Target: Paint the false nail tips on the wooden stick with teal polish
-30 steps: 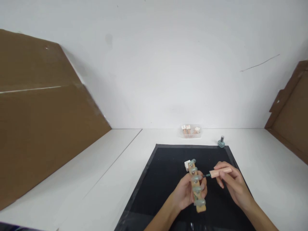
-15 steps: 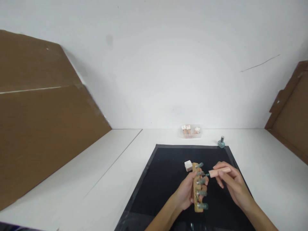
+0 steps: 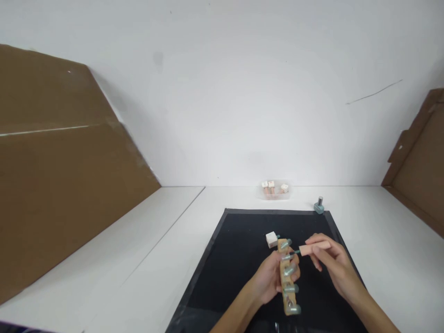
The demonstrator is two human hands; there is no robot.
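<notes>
My left hand (image 3: 270,277) is closed round a wooden stick (image 3: 287,282) that carries several teal false nails along its length. My right hand (image 3: 333,263) pinches a peach nail-polish brush cap (image 3: 314,248), its thin brush tip touching one of the upper nails on the stick. Both hands hover over a black mat (image 3: 225,268). A small white block (image 3: 271,239) lies on the mat just beyond the stick's far end.
An open teal polish bottle (image 3: 318,205) stands on the white table at the mat's far right corner. A clear tray of small bottles (image 3: 275,189) sits against the back wall. Brown cardboard panels lean at the left (image 3: 52,175) and right (image 3: 419,162).
The stick has turned in my left hand and dropped lower, its nails now facing right and up. My right hand with the brush stayed almost in place.
</notes>
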